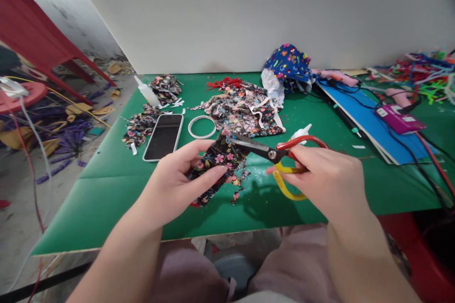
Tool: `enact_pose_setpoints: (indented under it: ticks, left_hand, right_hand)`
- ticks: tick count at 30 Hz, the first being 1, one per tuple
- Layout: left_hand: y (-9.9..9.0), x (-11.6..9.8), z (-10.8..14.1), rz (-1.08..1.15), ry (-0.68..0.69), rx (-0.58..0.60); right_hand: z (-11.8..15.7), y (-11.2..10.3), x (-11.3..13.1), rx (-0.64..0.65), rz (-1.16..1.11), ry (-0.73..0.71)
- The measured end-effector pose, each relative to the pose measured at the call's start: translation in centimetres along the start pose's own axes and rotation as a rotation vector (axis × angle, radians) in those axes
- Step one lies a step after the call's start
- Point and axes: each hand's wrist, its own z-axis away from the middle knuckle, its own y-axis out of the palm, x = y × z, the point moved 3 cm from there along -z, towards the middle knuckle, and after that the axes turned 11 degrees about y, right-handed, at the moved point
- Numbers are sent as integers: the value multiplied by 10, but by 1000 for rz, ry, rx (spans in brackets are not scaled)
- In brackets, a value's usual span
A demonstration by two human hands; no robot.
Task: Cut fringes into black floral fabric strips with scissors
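Floral cloth piece (pixel 229 157): held up over the tabletop (pixel 117 203), mid-width, nearer front edge than back. Long axis slanted: low end toward front edge and left, high end toward back edge and right. Left hand (pixel 174 184) is the near one, fingers gripping its left side, thumb on top.

Key relation: scissors (pixel 272 155) come in from the right, blades pointing left and slightly toward back edge, across the cloth's far end, clear of the left thumb. Can't tell if fabric sits between the blades. Right hand (pixel 327 175) gripping the red and yellow handles, its fingers apart from the cloth.

Outward: small scraps (pixel 237 194) just right of the cloth; white ring (pixel 202 127) behind left hand; phone (pixel 164 136) left of that, toward left edge; floral fabric pile (pixel 234 113) toward back edge.
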Motion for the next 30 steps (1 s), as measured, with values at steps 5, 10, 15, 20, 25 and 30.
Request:
enact_pose_setpoints:
  ticks: [5,10,15,20,25,30]
  left_hand:
    - [1,1,1,3,39,-40]
    - [0,3,2,15,55,-40]
    - [-4,8,4,-61,57,-44]
    - [-4,5,4,-114,94,-17]
    - [-3,4,3,-128,91,4]
    - [-1,2,1,-130,31,-1]
  right_hand:
    - [2,0,-2,-12,-7,-6]
    - [2,6,-5,114,-165,65]
    - [0,10,-4,217,-230,157]
    - [-2,13,-1,212,-163,46]
    - [-4,11,0,82,-114,-3]
    - [-5,12,0,32,-90,-12]
